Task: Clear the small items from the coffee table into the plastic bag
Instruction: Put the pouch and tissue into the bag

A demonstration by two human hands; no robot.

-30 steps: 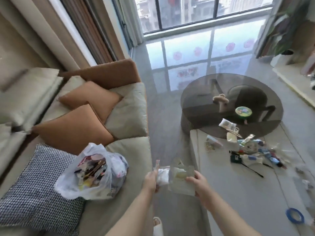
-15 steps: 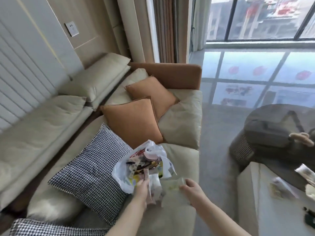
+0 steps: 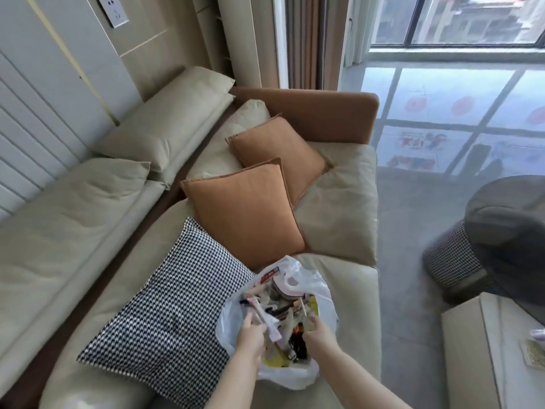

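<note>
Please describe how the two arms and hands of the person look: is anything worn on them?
Both forearms are bare as far as the picture shows; no sleeve is visible. The left hand and the right hand wear no glove, and no watch, bracelet or ring is visible. The nails are too blurred to judge.

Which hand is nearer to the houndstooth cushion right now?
Left. The left hand is over the plastic bag's left side, just beside the houndstooth cushion. The right hand is over the bag's right side, farther from it.
</note>
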